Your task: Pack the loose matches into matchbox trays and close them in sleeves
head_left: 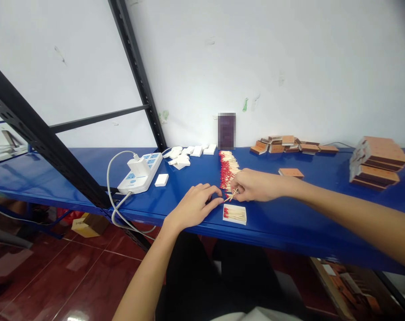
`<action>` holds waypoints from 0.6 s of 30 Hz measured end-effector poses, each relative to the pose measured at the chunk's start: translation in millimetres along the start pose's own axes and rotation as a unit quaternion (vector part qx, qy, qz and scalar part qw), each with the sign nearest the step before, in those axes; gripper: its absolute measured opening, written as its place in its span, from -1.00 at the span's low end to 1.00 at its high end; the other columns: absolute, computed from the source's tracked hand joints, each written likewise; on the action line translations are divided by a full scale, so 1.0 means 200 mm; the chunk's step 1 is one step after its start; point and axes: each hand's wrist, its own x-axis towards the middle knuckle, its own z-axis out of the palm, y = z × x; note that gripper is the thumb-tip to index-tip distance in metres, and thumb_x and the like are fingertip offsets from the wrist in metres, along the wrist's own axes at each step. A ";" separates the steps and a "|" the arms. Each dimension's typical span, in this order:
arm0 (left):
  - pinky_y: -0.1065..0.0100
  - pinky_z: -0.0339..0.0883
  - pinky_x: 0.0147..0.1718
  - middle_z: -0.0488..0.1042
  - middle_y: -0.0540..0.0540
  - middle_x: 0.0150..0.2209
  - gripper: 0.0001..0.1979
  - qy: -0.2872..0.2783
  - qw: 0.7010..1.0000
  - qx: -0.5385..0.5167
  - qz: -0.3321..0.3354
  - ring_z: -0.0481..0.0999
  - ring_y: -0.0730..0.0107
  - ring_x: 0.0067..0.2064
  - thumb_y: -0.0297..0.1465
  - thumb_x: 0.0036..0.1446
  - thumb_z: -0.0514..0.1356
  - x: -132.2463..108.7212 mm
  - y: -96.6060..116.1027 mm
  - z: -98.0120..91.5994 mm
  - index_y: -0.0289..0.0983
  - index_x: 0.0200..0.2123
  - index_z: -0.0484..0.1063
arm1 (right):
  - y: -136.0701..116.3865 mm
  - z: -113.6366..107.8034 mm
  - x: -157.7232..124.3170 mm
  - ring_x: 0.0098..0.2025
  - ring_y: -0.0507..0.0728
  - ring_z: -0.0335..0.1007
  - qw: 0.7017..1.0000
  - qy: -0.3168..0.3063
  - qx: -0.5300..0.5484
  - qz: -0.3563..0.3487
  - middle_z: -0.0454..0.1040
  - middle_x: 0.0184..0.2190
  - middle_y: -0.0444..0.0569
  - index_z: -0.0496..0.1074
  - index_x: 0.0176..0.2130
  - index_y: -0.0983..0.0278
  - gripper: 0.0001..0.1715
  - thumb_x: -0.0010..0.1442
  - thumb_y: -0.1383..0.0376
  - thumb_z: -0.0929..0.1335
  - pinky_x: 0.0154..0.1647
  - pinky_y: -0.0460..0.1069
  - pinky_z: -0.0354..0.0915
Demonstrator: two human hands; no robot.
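My right hand (pixel 251 185) pinches a few matches (pixel 233 195) between thumb and fingertips. It is at the near end of a long pile of red-tipped matches (pixel 227 171) that stretches back toward the wall. My left hand (pixel 195 206) rests on the blue shelf just left of the pile, fingers spread, with the thumb and index fingertips close to the pinched matches. Just below both hands, near the shelf's front edge, lies a small white matchbox tray (pixel 244 218) with several matches in it, their red heads to the left.
White matchbox trays (pixel 180 160) lie left of the pile, and one single tray (pixel 161 180) sits beside a power strip (pixel 140 173) with a cable. Orange-brown matchbox sleeves (pixel 285 143) are at the back right. Stacked sleeves (pixel 378 156) stand far right. A blurred dark purple box (pixel 227 131) stands against the wall.
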 end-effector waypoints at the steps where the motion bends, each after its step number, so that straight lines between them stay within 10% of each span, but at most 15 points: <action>1: 0.25 0.26 -0.09 0.46 -0.03 -0.20 -0.74 0.000 1.000 -0.001 0.000 0.43 0.25 -0.12 -0.18 0.46 -0.01 0.00 0.00 0.00 -0.14 -0.06 0.41 | 0.00 0.00 0.00 -0.60 -0.01 -0.01 1.000 -0.001 0.003 -0.002 0.11 -0.70 -0.27 0.10 -0.61 0.21 -0.66 0.06 0.40 0.31 -0.56 -0.05 -0.03; 18: 0.34 0.18 -0.28 0.34 0.02 -0.39 -0.84 0.043 0.999 -0.021 0.002 0.35 0.32 -0.29 -0.29 0.39 0.12 0.03 0.01 0.02 -0.20 -0.20 0.46 | -0.03 -0.04 0.00 -0.60 0.02 0.36 0.998 -0.022 0.053 0.011 0.37 -0.70 -0.21 0.25 -0.56 0.23 -0.74 0.14 0.33 0.30 -0.56 -0.12 0.18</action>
